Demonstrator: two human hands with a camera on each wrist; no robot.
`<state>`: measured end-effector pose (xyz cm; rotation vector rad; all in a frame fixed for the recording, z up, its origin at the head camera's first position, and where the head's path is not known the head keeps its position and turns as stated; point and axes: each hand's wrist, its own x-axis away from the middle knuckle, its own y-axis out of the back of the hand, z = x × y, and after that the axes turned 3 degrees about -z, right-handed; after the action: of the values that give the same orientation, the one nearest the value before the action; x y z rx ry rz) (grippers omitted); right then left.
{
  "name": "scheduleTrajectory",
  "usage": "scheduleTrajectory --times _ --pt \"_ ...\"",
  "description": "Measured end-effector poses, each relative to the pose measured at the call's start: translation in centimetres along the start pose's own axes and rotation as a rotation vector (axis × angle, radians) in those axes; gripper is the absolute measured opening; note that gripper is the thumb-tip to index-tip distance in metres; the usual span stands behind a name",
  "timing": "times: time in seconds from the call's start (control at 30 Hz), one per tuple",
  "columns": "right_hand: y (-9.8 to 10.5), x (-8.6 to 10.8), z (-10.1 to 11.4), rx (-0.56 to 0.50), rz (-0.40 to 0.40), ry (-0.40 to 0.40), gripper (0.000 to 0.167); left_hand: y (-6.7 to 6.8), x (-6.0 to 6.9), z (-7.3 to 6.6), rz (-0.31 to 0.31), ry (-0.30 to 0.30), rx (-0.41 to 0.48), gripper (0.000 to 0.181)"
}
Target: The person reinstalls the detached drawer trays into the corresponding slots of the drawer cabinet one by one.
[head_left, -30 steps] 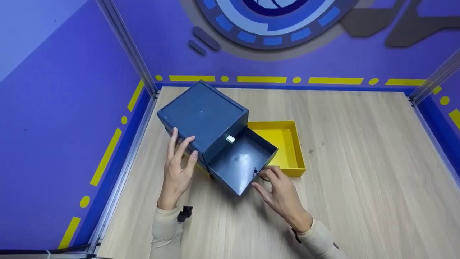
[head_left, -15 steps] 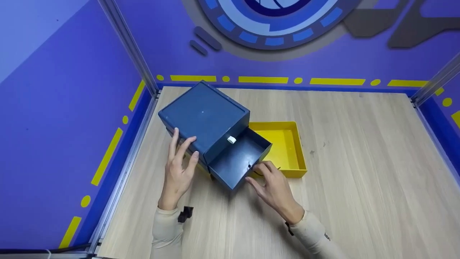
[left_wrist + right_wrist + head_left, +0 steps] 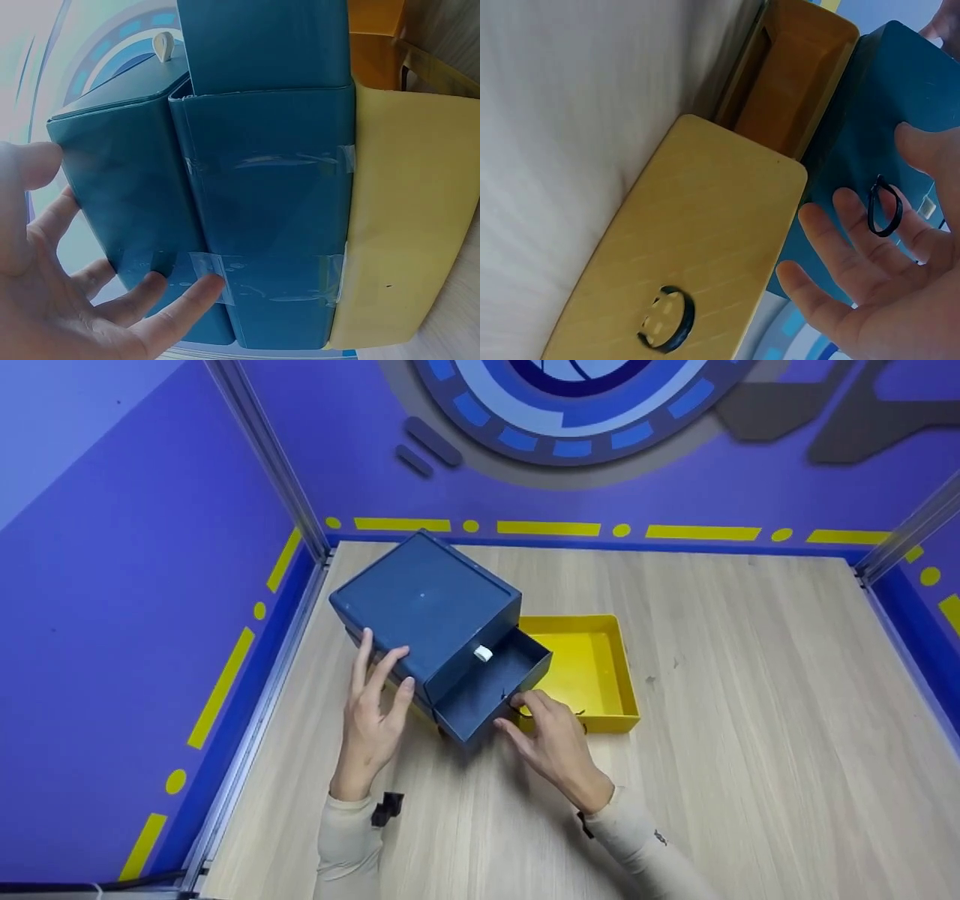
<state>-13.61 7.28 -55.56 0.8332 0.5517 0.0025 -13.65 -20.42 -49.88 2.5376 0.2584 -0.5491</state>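
Observation:
A dark blue drawer unit (image 3: 420, 600) stands at an angle on the table, its upper box carrying a white pull tab (image 3: 484, 653). Below that box, a blue drawer (image 3: 484, 694) sticks partly out toward my right hand (image 3: 559, 742). That hand's thumb and fingertips touch the drawer front, around a black loop handle (image 3: 885, 206), with the fingers fairly straight. My left hand (image 3: 371, 724) rests spread against the unit's left side. Clear tape (image 3: 270, 289) crosses the blue side in the left wrist view.
Under the blue boxes lies a yellow casing (image 3: 412, 217). A yellow drawer (image 3: 619, 667) with a black loop handle (image 3: 682, 322) extends on the right. Purple-blue walls (image 3: 187, 585) border the wooden table (image 3: 765, 720) at the back and sides.
The blue drawer has slid farther into its unit, up and left. My right hand has moved along with it, while my left hand stays in place.

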Motion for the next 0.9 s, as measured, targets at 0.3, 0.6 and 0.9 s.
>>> scheduleTrajectory --times 0.3,0.6,0.9 --pt "-0.8 -1.1 0.1 0.007 -0.019 0.025 0.031 0.1 0.0 0.0 0.004 -0.006 -0.003 0.042" --pt "-1.7 -2.3 0.2 -0.025 0.009 -0.007 0.032 0.0 0.1 0.1 0.009 0.001 -0.008 0.043" --pt "-2.4 -3.4 0.5 -0.008 -0.01 0.013 0.03 0.0 0.1 0.1 0.004 0.005 -0.011 0.043"
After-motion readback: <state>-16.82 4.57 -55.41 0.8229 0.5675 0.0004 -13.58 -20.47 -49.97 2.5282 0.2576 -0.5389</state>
